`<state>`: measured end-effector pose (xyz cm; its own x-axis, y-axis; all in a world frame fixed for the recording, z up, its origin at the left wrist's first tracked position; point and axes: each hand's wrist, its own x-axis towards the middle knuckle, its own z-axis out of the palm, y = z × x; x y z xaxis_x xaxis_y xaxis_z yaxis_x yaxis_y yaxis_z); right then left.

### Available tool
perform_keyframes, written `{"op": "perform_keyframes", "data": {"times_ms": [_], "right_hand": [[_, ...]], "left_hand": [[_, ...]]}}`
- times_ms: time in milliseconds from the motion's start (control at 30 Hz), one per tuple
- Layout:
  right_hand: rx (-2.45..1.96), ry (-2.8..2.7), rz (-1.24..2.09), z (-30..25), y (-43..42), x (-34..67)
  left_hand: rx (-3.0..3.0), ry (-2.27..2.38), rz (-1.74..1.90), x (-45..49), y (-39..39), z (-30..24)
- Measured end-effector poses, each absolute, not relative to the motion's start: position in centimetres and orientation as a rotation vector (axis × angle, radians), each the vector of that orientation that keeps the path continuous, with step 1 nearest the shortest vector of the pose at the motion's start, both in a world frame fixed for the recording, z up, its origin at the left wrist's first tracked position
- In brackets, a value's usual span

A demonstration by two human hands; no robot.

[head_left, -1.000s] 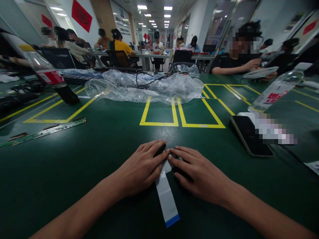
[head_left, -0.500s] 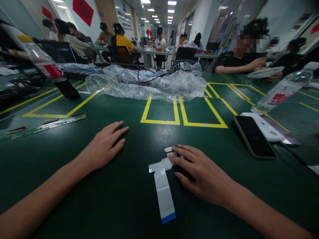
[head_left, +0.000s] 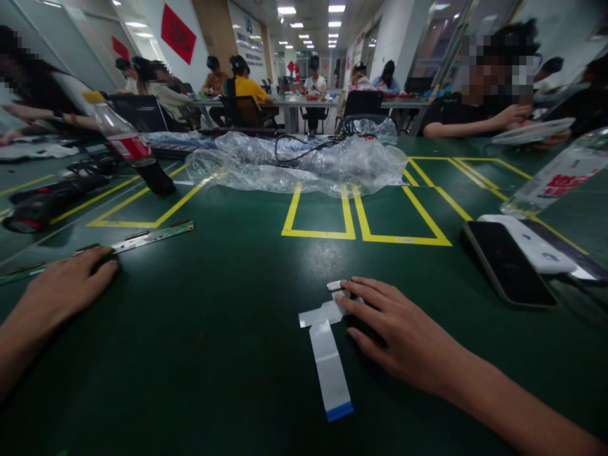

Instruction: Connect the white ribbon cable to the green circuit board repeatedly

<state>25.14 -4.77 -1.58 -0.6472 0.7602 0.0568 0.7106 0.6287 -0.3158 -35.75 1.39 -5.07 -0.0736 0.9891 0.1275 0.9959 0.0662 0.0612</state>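
A white flat ribbon cable [head_left: 330, 361] with a blue end lies folded on the green table, its metal connector [head_left: 335, 285] at the far end. My right hand [head_left: 396, 323] rests over the cable's upper part, fingertips on it near the connector. Its fingers are stretched out and the thumb is apart, so it is open. At the left lies a long narrow circuit board [head_left: 156, 237]. My left hand [head_left: 69, 285] is at the board's near edge, fingers reaching over it, thumb apart on the near side. It is open, and part of the board is hidden behind it.
Clear plastic wrap [head_left: 304, 164] with a black cable lies across the back. A tilted cola bottle [head_left: 133, 149] is at left, a black cylindrical tool [head_left: 57, 202] beside it. At right are a phone [head_left: 510, 263], a white device [head_left: 534, 244] and a water bottle [head_left: 560, 180]. People sit around.
My left hand has moved left from the middle of the table to the circuit board. My right hand stays on the ribbon cable. The whole view has shifted slightly, with things appearing further right.
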Motion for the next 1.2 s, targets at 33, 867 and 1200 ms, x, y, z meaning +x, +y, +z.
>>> {"op": "perform_keyframes", "data": {"times_ms": [33, 867, 1200], "right_hand": [[-1.214, -2.663, 0.4, -1.6, -4.8, 25.1], [-1.146, -2.653, 0.256, -1.9, -5.0, 24.6], [-1.114, -2.704, 0.266, -1.7, -5.2, 24.3]], "left_hand": [[-2.054, -2.274, -0.15, -34.1, 1.2, -4.5], [-2.753, -1.397, -0.148, -0.1, -3.1, -2.1], [-2.907, -1.193, -0.2, 0.5, -3.2, -2.1]]}}
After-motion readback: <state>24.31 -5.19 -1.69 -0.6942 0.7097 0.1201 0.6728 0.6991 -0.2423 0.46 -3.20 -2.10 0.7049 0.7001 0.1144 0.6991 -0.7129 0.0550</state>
